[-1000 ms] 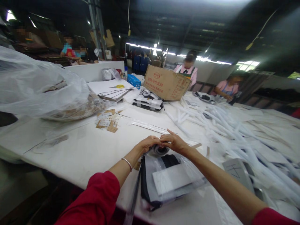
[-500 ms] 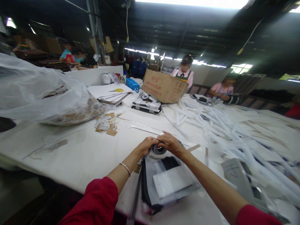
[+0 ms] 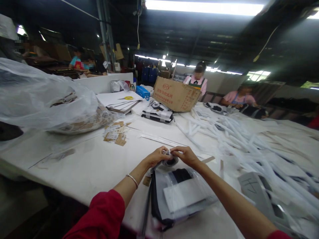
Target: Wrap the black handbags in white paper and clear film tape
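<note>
A dark coiled strap (image 3: 171, 162) in shiny clear wrap sits between my two hands at the back edge of a flat bag. My left hand (image 3: 158, 156) is closed around the coil's left side. From the right, my right hand (image 3: 184, 155) pinches at the top of the same coil, fingertips close to the left thumb. The flat grey and black bag (image 3: 157, 194) lies just below, towards me. Across it are clear plastic and a white sheet (image 3: 184, 194). A brown tag (image 3: 147, 181) lies by the bag's left corner.
Brown tags (image 3: 121, 140) lie left of centre, beside a big plastic sack (image 3: 72, 113). A second wrapped bag (image 3: 159, 116) stands before a cardboard box (image 3: 175, 94). White foam strips (image 3: 239, 142) cover the right side, near a grey tape dispenser (image 3: 251, 187). Co-workers sit beyond.
My right hand has drawn its fingers in, from lying over the coil to pinching at its top. The left hand keeps hold of the coil. The view has shifted slightly.
</note>
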`<action>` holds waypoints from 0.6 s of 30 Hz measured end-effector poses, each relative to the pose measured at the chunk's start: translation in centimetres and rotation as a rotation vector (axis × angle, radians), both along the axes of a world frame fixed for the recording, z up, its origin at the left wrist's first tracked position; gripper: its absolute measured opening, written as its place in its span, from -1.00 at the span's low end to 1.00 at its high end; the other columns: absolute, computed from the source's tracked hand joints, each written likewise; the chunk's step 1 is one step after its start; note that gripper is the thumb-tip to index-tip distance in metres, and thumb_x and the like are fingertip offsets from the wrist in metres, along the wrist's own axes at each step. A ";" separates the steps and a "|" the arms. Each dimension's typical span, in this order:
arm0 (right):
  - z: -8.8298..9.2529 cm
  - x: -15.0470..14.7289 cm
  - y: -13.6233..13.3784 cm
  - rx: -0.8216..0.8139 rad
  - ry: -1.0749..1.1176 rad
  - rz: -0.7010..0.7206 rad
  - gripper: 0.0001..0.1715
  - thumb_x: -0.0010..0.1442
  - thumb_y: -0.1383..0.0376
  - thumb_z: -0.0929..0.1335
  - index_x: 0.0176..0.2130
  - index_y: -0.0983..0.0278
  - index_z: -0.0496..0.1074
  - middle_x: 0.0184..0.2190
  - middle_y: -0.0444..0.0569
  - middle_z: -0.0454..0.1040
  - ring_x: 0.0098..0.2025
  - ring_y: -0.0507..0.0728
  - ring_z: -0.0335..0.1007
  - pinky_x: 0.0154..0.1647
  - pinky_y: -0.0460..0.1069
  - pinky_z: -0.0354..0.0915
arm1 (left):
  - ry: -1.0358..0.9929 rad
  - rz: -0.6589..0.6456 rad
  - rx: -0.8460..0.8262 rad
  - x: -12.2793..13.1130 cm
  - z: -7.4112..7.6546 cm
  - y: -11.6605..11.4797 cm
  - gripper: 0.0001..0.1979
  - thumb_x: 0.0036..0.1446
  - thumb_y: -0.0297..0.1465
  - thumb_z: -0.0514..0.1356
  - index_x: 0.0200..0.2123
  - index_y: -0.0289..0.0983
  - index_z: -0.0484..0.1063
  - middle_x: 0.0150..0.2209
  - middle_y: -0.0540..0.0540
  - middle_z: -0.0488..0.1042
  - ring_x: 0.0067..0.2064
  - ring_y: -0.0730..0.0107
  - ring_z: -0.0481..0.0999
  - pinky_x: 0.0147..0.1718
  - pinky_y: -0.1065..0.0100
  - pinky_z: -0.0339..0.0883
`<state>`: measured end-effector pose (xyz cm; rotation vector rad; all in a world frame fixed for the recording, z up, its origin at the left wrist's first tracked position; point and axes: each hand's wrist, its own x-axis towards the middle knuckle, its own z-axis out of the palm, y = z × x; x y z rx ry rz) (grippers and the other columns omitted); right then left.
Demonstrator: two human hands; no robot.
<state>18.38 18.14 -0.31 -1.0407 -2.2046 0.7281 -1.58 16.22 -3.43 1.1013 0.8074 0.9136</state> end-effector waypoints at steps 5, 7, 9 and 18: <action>1.3 -0.6 0.8 -0.211 0.128 -0.258 -0.77 0.09 0.13 0.40 -0.32 0.24 0.51 -0.46 -0.12 0.58 -0.41 0.10 0.51 -0.33 -0.04 0.39 | 0.081 -0.050 0.058 0.5 0.3 -0.3 -0.59 -0.21 -0.34 0.42 -0.31 -0.28 0.33 -0.48 0.05 0.47 -0.44 0.45 0.43 -0.42 0.41 0.19; 1.5 -0.3 0.9 -0.226 0.194 -0.269 -0.74 0.07 0.11 0.42 -0.32 0.25 0.47 -0.46 -0.11 0.57 -0.41 0.10 0.50 -0.33 -0.03 0.39 | 0.085 -0.045 0.063 0.5 0.4 -0.4 -0.60 -0.18 -0.32 0.41 -0.31 -0.28 0.32 -0.47 0.03 0.48 -0.43 0.44 0.45 -0.40 0.40 0.21; 1.5 0.1 0.6 -0.246 0.196 -0.197 -0.72 0.04 0.11 0.45 -0.33 0.26 0.47 -0.41 -0.08 0.58 -0.36 0.11 0.51 -0.26 -0.01 0.40 | 0.075 -0.043 0.063 0.4 0.5 -0.4 -0.58 -0.19 -0.30 0.42 -0.30 -0.28 0.31 -0.44 0.00 0.50 -0.41 0.42 0.46 -0.37 0.38 0.24; 0.9 0.4 -0.5 0.171 -0.034 -0.047 -0.78 0.04 0.29 0.48 -0.22 0.18 0.54 -0.23 -0.05 0.59 -0.15 0.19 0.50 -0.04 0.11 0.36 | 0.019 -0.060 0.047 0.2 -0.2 0.0 -0.51 -0.21 -0.25 0.45 -0.28 -0.28 0.29 -0.43 -0.02 0.50 -0.41 0.42 0.47 -0.34 0.37 0.27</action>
